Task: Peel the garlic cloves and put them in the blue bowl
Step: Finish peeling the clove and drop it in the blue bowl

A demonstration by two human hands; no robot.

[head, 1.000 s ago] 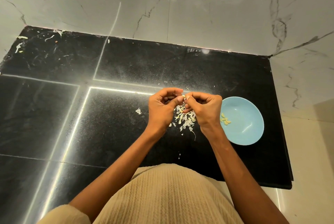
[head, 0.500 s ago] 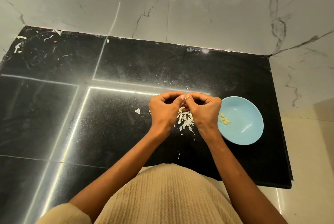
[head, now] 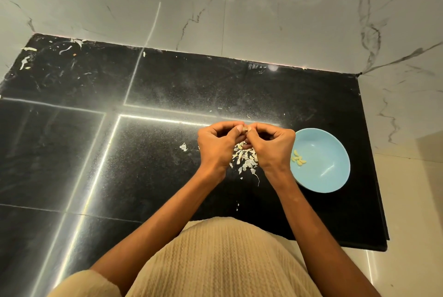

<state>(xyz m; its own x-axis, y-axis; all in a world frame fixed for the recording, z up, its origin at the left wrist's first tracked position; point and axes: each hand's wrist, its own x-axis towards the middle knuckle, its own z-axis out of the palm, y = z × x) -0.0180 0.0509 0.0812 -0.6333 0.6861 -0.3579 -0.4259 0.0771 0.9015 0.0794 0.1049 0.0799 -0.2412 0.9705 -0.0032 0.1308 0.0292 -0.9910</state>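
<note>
My left hand (head: 217, 145) and my right hand (head: 273, 146) meet fingertip to fingertip above the black counter, both pinching one small garlic clove (head: 245, 130) between thumbs and fingers. Most of the clove is hidden by my fingers. Below the hands lies a pile of pale garlic skins (head: 244, 158). The blue bowl (head: 335, 176) sits just right of my right hand, with several peeled cloves (head: 298, 158) lying at its left side.
The black stone counter (head: 143, 152) ends at a marble wall behind and at its right edge past the bowl. A loose skin flake (head: 183, 147) lies left of my hands. Scraps litter the far left corner (head: 26, 61).
Both hands have drawn closer together and lifted slightly away from me, fingertips now pressed together on the clove. The bowl and the skins have not moved.
</note>
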